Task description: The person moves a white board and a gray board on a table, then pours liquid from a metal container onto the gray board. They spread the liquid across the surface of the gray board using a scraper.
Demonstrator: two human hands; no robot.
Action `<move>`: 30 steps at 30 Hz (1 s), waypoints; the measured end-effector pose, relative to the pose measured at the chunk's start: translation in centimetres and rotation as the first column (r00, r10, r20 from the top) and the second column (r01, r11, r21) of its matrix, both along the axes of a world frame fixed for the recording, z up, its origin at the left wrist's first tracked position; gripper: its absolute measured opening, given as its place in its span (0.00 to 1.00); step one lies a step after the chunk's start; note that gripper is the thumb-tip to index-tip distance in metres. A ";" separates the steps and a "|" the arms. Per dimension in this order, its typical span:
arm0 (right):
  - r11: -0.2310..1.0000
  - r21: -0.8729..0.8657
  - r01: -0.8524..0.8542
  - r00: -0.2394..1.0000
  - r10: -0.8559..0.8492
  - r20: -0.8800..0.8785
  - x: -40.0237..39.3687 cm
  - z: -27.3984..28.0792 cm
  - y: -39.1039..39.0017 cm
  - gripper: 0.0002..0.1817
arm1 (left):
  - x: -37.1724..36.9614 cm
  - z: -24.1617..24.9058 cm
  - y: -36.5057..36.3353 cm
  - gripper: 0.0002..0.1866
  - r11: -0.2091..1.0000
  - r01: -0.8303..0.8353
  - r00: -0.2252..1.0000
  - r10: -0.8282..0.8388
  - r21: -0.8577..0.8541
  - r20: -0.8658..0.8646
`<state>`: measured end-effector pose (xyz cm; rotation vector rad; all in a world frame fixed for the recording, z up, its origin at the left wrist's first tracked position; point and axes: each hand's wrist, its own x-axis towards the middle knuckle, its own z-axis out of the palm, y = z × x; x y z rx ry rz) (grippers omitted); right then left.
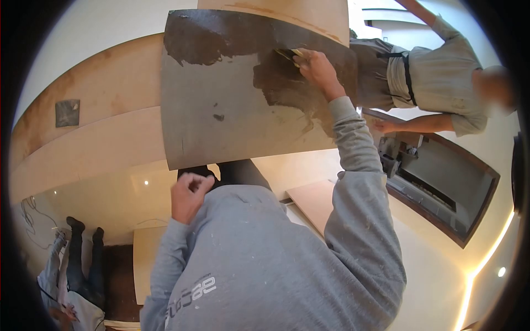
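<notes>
My right hand [317, 71] is closed around a flat spreader [287, 54] with a yellow edge, pressed to a grey sheet [204, 99]. Wet dark-brown coating [284, 83] covers the sheet's far edge and much of its right side, ending in ragged borders. Bare grey surface shows at the near left, marked by a few small brown spots. My left hand [190, 196] hangs in front of my body, just off the sheet's near edge, its fingers curled with nothing visible in them.
Pale boards [99, 132] lie beneath and left of the sheet, carrying a small dark square [67, 113]. A co-worker [436, 77] stands at the right beside a dark-framed panel [441, 182]. Another person [83, 265] is at lower left. A board [314, 204] lies behind my right arm.
</notes>
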<state>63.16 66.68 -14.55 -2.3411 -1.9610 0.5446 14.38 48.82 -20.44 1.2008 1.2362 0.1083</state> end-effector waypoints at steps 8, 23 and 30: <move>0.985 0.079 -0.156 0.987 0.153 0.045 0.5 -0.9 -0.2 0.17 | 8.0 -1.9 -3.2 0.35 0.558 -0.554 0.519 0.812 -0.618 0.269; 0.933 0.083 -0.351 0.936 0.348 0.044 -1.0 -1.5 -3.4 0.14 | 13.1 1.9 -7.2 0.21 0.392 -0.888 0.341 0.912 -0.241 0.227; 0.883 0.184 -0.431 0.902 0.416 0.118 -5.0 -0.6 -12.7 0.13 | 13.9 1.0 -8.2 0.19 0.335 -0.922 0.297 0.934 -0.195 0.197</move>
